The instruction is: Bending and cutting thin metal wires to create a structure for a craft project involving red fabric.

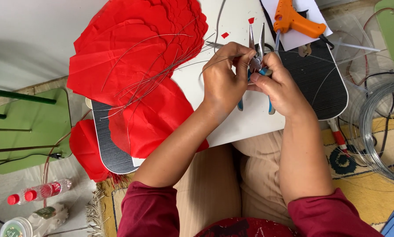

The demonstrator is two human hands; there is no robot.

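Your right hand (279,85) had a closed grip on blue-handled pliers (257,57); your left hand (225,74) pinched a thin wire (205,66) at the plier tips, above the white desk (249,118). Judged best: keep the wire taut near the tips and squeeze evenly. Loose wires lay on the red paper petals (131,66); the orange glue gun (295,19) sat beyond.

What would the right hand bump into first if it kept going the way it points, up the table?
Probably the orange glue gun: the right hand and its pliers point up-table toward it, though depth is unclear.
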